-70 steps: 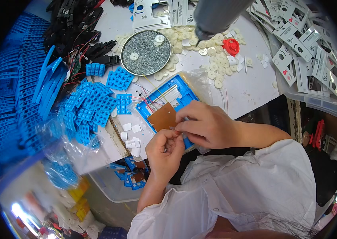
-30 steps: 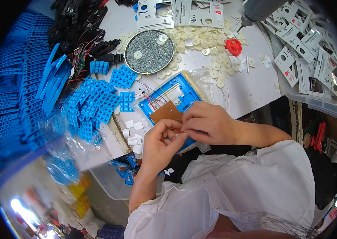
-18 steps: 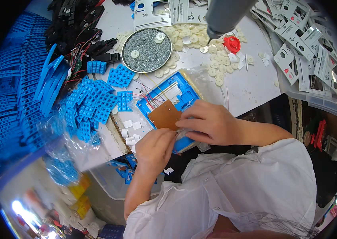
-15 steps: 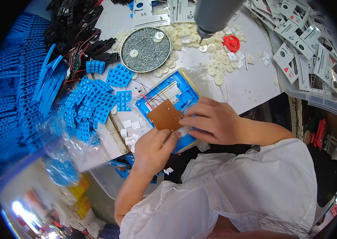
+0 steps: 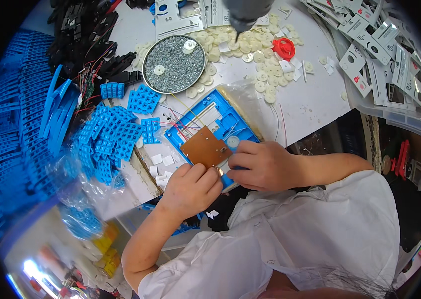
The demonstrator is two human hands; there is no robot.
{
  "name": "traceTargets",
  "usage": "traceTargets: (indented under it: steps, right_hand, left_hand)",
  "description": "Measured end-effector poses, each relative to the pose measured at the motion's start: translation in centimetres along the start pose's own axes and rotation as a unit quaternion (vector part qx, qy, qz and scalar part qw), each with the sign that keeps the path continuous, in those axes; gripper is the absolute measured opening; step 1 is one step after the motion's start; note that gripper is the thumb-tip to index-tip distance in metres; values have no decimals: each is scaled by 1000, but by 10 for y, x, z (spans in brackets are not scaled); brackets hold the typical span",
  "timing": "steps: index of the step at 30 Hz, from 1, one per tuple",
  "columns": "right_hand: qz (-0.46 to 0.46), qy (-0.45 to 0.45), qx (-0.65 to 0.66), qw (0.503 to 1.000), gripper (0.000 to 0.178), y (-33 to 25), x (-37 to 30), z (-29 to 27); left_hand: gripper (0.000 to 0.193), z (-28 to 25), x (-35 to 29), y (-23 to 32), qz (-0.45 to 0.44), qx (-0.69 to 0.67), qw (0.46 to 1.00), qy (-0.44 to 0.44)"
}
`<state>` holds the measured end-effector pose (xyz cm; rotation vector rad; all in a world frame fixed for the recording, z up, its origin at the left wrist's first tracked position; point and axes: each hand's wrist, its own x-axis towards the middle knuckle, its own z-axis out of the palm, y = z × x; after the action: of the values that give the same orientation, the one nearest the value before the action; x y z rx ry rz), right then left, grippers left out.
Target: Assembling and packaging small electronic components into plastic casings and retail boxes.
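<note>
A brown circuit board lies tilted over a blue plastic casing, with thin wires running from its upper left side. My left hand is closed, fingertips at the board's lower edge. Beside it my right hand is curled with thumb and fingers together over the casing's lower right part. A small whitish, shiny piece shows between the two hands; I cannot make out what it is or which hand grips it. A pale round disc sits in the casing near my right fingertips.
A round dish of screws stands beyond the casing, with pale discs scattered beside it. An electric screwdriver hangs above them. Blue keypad pieces are heaped left; printed white panels fill a clear bin right. A red ring lies behind.
My right hand has drawn back from the board's right corner toward the casing's lower edge, uncovering the pale disc. My left hand stays by the board's lower edge. The whole view has shifted slightly.
</note>
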<state>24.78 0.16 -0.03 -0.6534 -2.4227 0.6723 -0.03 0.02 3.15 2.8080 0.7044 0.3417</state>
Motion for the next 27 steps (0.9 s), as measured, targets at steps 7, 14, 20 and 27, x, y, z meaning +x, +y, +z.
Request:
traceTargets:
  steps: [7,14,20,27]
  right_hand:
    - [15,-22,-28,999,22,-2,0,3]
    - [7,-21,-40,999,20,-5,3,3]
    - [17,-66,-41,997,21,-7,4,2]
    - [28,-116,-61,991,26,-16,7,-3]
  left_hand:
    - [20,-1,3,-4,29,-2,999,-23]
    - [15,-5,6,-9,54,5,998,-34]
    - [11,-5,9,-9,63,11,997,-34]
    - [17,-5,3,-11,59,19,998,-19]
